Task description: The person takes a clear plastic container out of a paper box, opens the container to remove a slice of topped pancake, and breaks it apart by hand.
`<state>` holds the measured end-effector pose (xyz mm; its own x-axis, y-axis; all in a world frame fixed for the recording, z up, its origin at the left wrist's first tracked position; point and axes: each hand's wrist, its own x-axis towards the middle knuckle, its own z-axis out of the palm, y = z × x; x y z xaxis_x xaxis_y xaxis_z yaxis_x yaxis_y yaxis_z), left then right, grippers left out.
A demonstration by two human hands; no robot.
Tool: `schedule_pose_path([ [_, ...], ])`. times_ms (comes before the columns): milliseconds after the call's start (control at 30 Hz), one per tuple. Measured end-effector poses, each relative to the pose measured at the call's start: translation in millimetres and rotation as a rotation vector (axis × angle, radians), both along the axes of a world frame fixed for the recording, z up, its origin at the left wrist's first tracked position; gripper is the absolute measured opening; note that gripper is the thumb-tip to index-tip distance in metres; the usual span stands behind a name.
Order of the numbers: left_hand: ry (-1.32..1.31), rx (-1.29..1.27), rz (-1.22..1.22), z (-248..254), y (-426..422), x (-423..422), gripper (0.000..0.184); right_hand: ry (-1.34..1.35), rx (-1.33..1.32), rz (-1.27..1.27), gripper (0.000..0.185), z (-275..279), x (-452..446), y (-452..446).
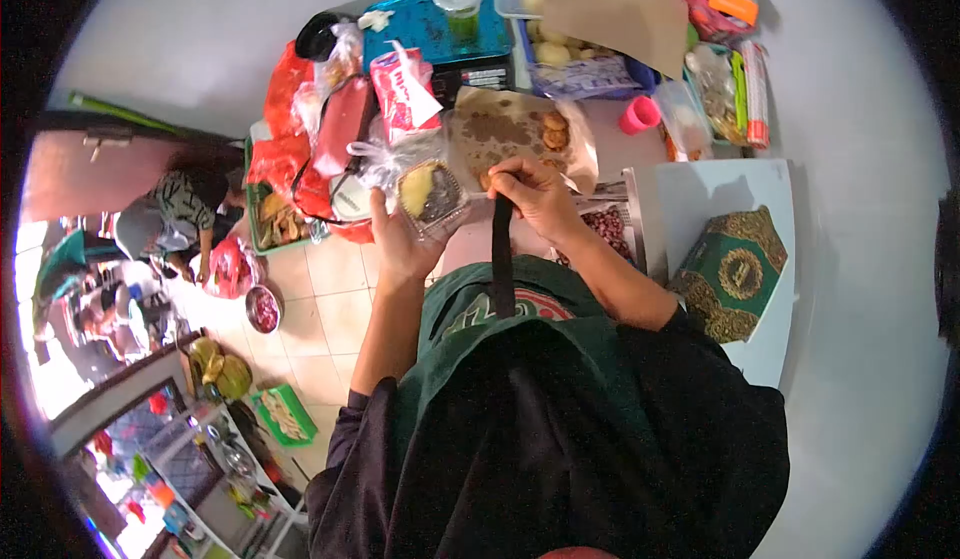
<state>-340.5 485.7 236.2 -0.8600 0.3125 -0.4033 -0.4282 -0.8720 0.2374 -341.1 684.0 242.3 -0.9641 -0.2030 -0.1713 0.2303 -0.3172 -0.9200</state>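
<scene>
The left grip (410, 244) curls under the clear container (440, 223), left of the brown paper (488, 124); the right grip (540, 199) has its fingertips pressed together at the paper's near edge, and I cannot tell if they pinch the brown piece (487, 179) or the dark strap (502, 254). If the left grip tilts, the food (427, 192) inside could slide, and a snagged strap could jerk the right grip.

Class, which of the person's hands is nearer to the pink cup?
Right: the right hand is left of the pink cup, lower in view; the left hand is farther left, holding a clear container.
</scene>
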Motion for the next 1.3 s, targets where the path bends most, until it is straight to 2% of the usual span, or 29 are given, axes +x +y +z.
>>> schedule_pose_path([
  [100, 0.020, 0.008, 0.001, -7, -4, -2, 0.073, 0.010, 0.080, 0.007, 0.018, -3, -1, -2],
  [167, 0.048, 0.028, 0.012, -5, -6, -1, 0.074, 0.116, 0.179, 0.007, 0.019, -14, -3, -8],
  [267, 0.104, 0.059, 0.026, -6, -17, 1, 0.073, 0.357, 0.579, -0.067, 0.019, -11, -5, -18],
  [400, 0.151, 0.027, 0.039, -4, -29, 8, 0.072, 0.630, 0.683, 0.013, 0.024, 9, -20, -34],
  [700, 0.120, 0.007, 0.166, 7, -45, 36, 0.070, 0.538, 0.642, 0.195, 0.036, 22, -35, -87],
  [800, 0.098, 0.032, 0.222, 9, -53, 45, 0.070, 0.628, 0.686, 0.182, 0.034, 21, -36, -99],
  [900, 0.086, 0.032, 0.258, 9, -61, 55, 0.070, 0.540, 0.610, 0.320, 0.031, 22, -37, -105],
  [1100, 0.040, 0.040, 0.345, 3, -74, 73, 0.069, 0.479, 0.522, 0.417, 0.024, 23, -33, -129],
  [1300, 0.012, 0.003, 0.402, -5, -93, 96, 0.074, 0.712, 0.625, 0.407, 0.017, 22, -25, -163],
])
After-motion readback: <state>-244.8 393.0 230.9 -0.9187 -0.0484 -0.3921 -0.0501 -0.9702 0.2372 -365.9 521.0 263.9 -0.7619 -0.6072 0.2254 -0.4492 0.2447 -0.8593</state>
